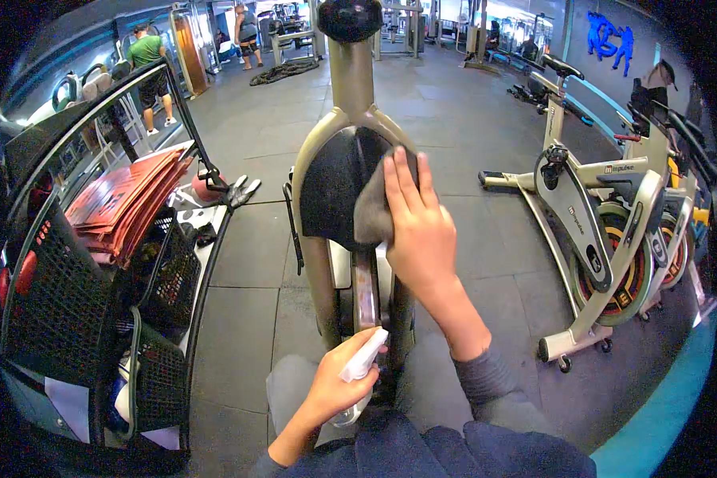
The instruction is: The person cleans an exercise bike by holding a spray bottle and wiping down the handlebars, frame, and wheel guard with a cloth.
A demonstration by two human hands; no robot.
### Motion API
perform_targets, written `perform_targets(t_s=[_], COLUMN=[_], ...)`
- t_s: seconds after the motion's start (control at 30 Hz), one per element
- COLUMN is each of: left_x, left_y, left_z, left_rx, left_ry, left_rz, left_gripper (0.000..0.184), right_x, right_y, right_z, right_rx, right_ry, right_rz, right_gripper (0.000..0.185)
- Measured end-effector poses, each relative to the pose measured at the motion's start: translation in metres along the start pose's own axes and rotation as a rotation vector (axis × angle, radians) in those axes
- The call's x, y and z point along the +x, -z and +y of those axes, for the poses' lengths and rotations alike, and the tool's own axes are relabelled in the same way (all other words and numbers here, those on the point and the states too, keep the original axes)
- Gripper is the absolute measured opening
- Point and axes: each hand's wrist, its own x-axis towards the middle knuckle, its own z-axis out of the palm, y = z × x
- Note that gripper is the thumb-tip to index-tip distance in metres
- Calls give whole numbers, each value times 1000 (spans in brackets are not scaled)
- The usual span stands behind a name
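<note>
Under my right hand (419, 227) is a dark grey cloth (373, 209), pressed against the right side of a black padded part (327, 191) on a machine's beige frame (352, 80). Its fingers lie stretched over the cloth. Lower down, my left hand (338, 382) is wrapped round a spray bottle with a white nozzle (364, 355); the clear body shows partly beneath the hand. The bottle is near the narrow metal bar (366, 295) below the padding. A round black knob or pad (350, 17) tops the frame.
A black rack (203, 279) with orange folded mats (127, 203) and mesh baskets (163, 382) stands on the left. Exercise bikes (589, 231) stand on the right. Two people (145, 60) (247, 36) are in the background, near a coiled rope (284, 70).
</note>
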Motion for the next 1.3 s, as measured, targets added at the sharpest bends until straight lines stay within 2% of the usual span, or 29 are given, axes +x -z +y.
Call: perform_targets(t_s=[0.07,0.2,0.3,0.37,0.6,0.67,0.7,0.77,0.9,0.93,1.07,1.3], left_x=[0,0,0,-1,-2,-2,-3,-1,-3,-3,-4,-4], left_y=[0,1,1,1,4,4,3,3,3,3,2,1], left_z=[-5,3,-3,-3,0,1,-1,-4,-5,-5,-4,-6], left_rx=[56,43,75,48,58,31,27,62,48,27,4,62], left_ry=[-83,-30,-100,-51,-50,-23,-22,-87,-65,-52,-10,-68], left_rz=[11,-1,17,9,9,-25,-30,-14,-9,-11,-12,19], left_gripper=[52,52,52,52,54,56,56,57,57,55,54,54], right_x=[25,50,45,29,-69,-72,-71,-60,-5,11,61,37], right_y=[1,4,1,-2,-8,-11,-10,-8,0,0,-10,-11], right_z=[-1,1,-1,-6,-33,-24,-24,-26,-34,-36,-41,-49], right_rx=[-69,-159,-202,-270,-130,31,26,35,-82,-90,-143,-309], right_ry=[35,106,102,72,46,97,94,85,131,164,152,159], right_rz=[43,35,22,62,-182,-178,-181,-156,-58,-10,6,94], right_gripper=[80,77,74,57,66,82,82,67,65,76,70,59])
